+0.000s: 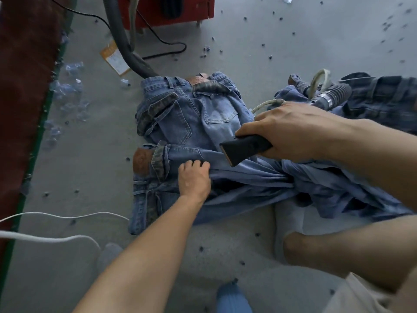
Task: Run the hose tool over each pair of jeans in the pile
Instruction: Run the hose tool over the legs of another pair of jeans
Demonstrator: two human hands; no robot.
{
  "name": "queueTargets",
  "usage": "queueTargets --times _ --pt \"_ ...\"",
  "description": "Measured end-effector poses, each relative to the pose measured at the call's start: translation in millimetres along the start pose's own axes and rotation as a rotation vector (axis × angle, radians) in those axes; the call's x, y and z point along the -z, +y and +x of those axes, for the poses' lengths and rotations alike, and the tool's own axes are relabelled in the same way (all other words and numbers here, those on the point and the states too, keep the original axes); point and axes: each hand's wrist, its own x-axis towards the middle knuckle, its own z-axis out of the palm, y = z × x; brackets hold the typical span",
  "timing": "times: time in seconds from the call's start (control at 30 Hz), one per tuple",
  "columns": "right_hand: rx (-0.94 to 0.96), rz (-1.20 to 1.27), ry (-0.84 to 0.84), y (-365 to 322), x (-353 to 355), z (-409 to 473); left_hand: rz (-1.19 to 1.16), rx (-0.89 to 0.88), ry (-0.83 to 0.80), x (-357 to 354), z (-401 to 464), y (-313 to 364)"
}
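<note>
Nearest the lens, at six o'clock, a blue slipper toe [233, 298] pokes in from the bottom edge, with a bare knee [316, 251] at about four o'clock. From seven o'clock the left forearm reaches up to the left hand [195, 178], whose fingers are curled into the denim of the nearest pair of jeans [225, 177], bunching the cloth just below the waistband with its brown leather patch [141, 163]. From three o'clock comes the right hand [291, 129], wrapped round the hose tool [244, 150], a flat black nozzle whose tip lies against that same pair just beyond the left hand's fingers. A second pair of jeans [191, 111] lies at twelve o'clock from the first, back pockets up, and more denim is heaped at two o'clock [379, 96], where a ribbed grey hose end [331, 96] rests on the pile. A thick dark hose [123, 41] curves in from eleven o'clock beside a red machine [187, 10]. White cords [56, 238] cross the grey floor [293, 41] at eight o'clock, and small dark scraps are scattered over it.
</note>
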Motion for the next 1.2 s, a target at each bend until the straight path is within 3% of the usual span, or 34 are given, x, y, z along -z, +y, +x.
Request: queueTargets --times 0.1,0.23,0.37,0.4,0.47,0.5,0.53,0.57,0.6,0.63,0.67,0.7,0.73,0.8,0.83,0.93,1.0,1.07,1.13,1.2 --pt "-0.052 0.075 0.041 12.0 12.9 -0.8 -0.293 0.079 -0.078 30.7 36.6 -17.5" --pt "-0.120 0.199 0.142 26.7 23.7 -4.6 -0.514 -0.013 -0.240 84.5 66.2 -26.4" --pt "-0.126 0.230 0.161 29.9 25.3 -8.6 -0.853 -0.019 -0.376 82.4 44.9 -41.2" --pt "-0.127 0.220 0.149 28.3 24.1 -9.9 -0.915 0.002 -0.321 74.3 33.2 -50.4" --pt "-0.110 0.171 0.122 23.8 19.8 -10.2 -0.809 0.156 0.046 49.7 2.2 -72.3" --pt "-0.092 0.142 0.104 21.1 18.2 -8.9 -0.646 0.307 0.262 32.9 -18.6 -80.7" --pt "-0.074 0.121 0.084 18.3 17.2 -7.4 -0.513 0.491 0.375 15.2 -41.3 -87.2" --pt "-0.062 0.109 0.064 16.0 16.9 -5.7 -0.465 0.690 0.351 -2.6 -63.9 -89.7" --pt "-0.054 0.103 0.043 13.5 16.9 -4.4 -0.515 0.854 0.169 -18.8 -84.7 -88.6" --pt "-0.050 0.097 0.023 11.4 17.1 -3.2 -0.573 0.958 -0.118 -32.2 -102.0 -84.6" --pt "-0.048 0.094 0.008 9.8 17.7 -2.2 -0.587 0.969 -0.419 -45.6 -115.8 -82.4" --pt "-0.047 0.098 -0.001 8.1 18.4 -1.5 -0.554 0.921 -0.610 -55.4 -124.6 -80.6" --pt "-0.045 0.100 -0.004 6.1 18.7 -1.2 -0.476 0.851 -0.661 -61.9 -128.2 -82.3" --pt "-0.045 0.088 0.010 1.1 18.4 -0.9 -0.377 0.757 -0.513 -51.3 -122.4 -89.2" --pt "-0.046 0.085 0.017 -0.1 19.5 -0.5 -0.473 0.712 -0.431 -40.5 -112.8 -94.8" --pt "-0.062 0.098 0.036 -2.9 25.9 -0.7 -1.286 0.720 -0.320 21.9 -80.6 -123.1" --pt "-0.091 0.106 0.039 -2.9 28.9 -2.8 -1.881 0.589 -0.286 70.2 -67.6 -143.4" --pt "-0.116 0.117 0.034 -2.6 31.7 -4.4 -2.228 0.474 -0.096 99.4 -61.1 -153.9" --pt "-0.127 0.136 0.051 -1.8 34.8 -5.6 -2.256 0.487 0.064 101.7 -58.2 -143.7" --pt "-0.131 0.154 0.068 -0.7 35.4 -7.0 -1.874 0.470 0.036 91.1 -52.7 -118.5"
